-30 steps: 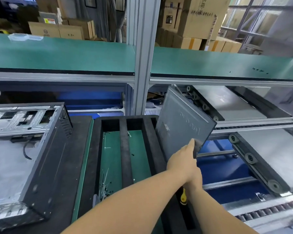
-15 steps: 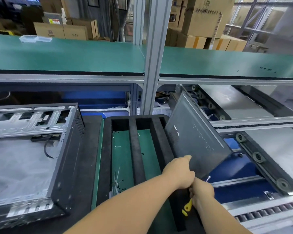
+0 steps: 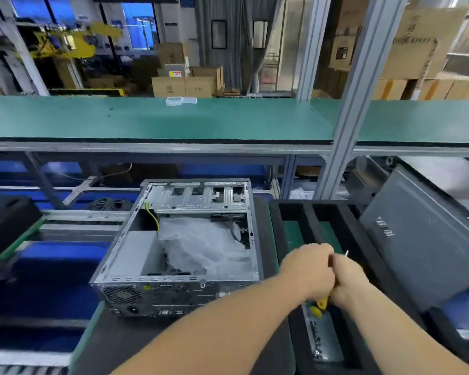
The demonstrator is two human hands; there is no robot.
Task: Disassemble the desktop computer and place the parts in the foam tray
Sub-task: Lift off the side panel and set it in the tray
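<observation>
Hands meet over the foam tray as we let go of the grey side panel, which half a second ago was still pinched at its lower corner by our left hand and tilted above the tray. Now the panel leans on its own along the tray's right edge, sloping up and away to the right, with neither hand touching it. We read that as the first part delivered, though it sits against the tray's side rather than flat in a slot.

Our left hand is curled into a loose fist, pressed against our right hand, and both appear to close round a screwdriver whose yellow handle pokes out below them and whose thin metal tip shows just above the right knuckles. Which hand carries the weight we cannot tell; the tool seems to be passing between them.

Our view has swung left as well, bringing the desktop computer into the middle of the bench. It lies on its side just left of the tray, open at the top, with crumpled plastic wrap and a yellow cable inside. Loose screws lie in the tray's near compartment. Next, we judge, comes the chassis.
</observation>
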